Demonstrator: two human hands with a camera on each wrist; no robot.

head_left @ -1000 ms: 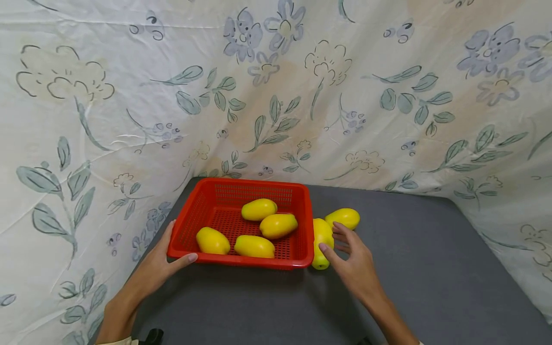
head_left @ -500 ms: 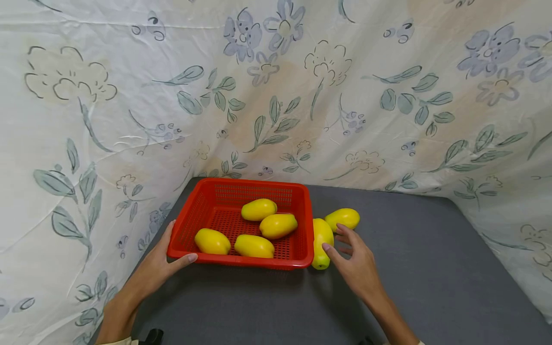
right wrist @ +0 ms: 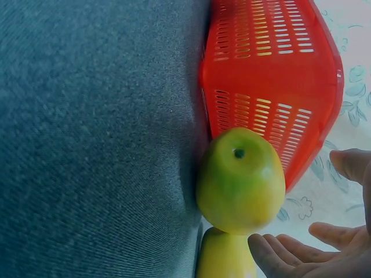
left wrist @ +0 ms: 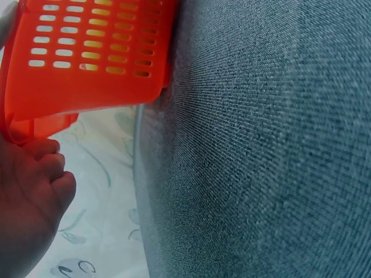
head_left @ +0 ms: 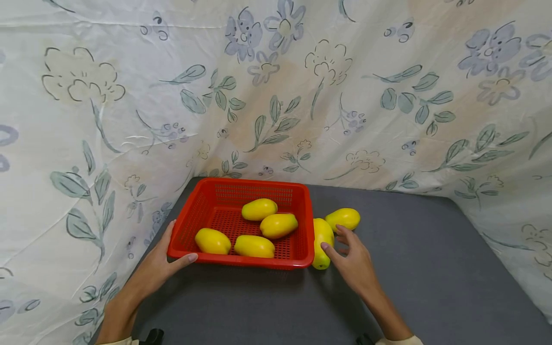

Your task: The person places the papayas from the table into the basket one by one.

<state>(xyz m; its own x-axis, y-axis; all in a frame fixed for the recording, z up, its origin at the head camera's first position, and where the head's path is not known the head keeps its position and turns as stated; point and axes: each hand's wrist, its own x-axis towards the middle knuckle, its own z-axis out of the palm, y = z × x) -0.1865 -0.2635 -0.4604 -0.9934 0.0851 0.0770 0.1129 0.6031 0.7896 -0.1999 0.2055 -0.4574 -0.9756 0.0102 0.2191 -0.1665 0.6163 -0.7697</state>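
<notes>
A red plastic basket (head_left: 241,261) with slotted walls sits on the grey table. Inside lie several smooth yellow oblong fruits (head_left: 254,247), kind uncertain. My left hand (head_left: 151,268) grips the basket at its front left corner, thumb along the front rim. In the left wrist view its fingers (left wrist: 49,168) curl at the rim. Beside the basket's right wall lies another yellow fruit (head_left: 322,244), greenish around its dimpled end in the right wrist view. Behind it is a second loose fruit (head_left: 342,219). My right hand (head_left: 355,263) hovers beside these two, fingers relaxed and holding nothing.
The grey cloth-covered table (head_left: 422,268) stretches to the right and front. A floral curtain (head_left: 366,120) hangs along the back and both sides, close to the basket's left end.
The hands, basket and fruits stay nearly in place; the right hand shifts only very slightly. The curtain's left part has moved to the right.
</notes>
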